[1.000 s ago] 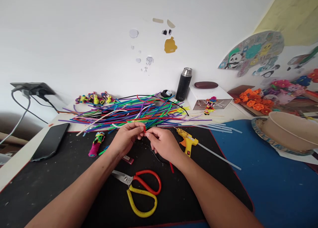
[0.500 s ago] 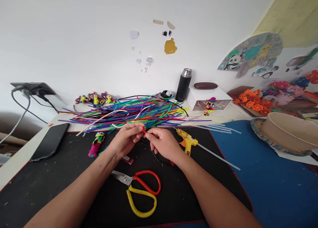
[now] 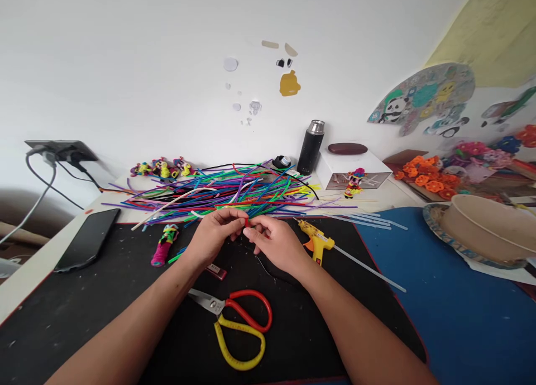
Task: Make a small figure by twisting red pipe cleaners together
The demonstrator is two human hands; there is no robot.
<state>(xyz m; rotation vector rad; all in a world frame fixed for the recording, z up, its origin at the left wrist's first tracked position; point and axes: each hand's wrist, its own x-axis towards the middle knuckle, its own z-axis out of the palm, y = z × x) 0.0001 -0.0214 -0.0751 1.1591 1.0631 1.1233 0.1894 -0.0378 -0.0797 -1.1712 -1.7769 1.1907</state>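
Observation:
Both hands meet over the black mat, pinching a small red pipe cleaner between their fingertips. My left hand grips it from the left with thumb and forefinger. From the right, my right hand closes on it, its fingers curled; most of the red piece is hidden. Below the hands lie scissors with one red and one yellow handle. A small pipe-cleaner figure with a pink lower part rests left of my left hand. A yellow hot glue gun with a long glue stick sits beside my right hand.
A heap of coloured pipe cleaners spreads behind the hands. On the left lies a black phone. At the back stand a black thermos and a white box. A beige bowl is at the right.
The fingers have turned the red pipe cleaner slightly, and it now stands more upright between them. A red end seen below my right hand is no longer visible. The view has shifted a little.

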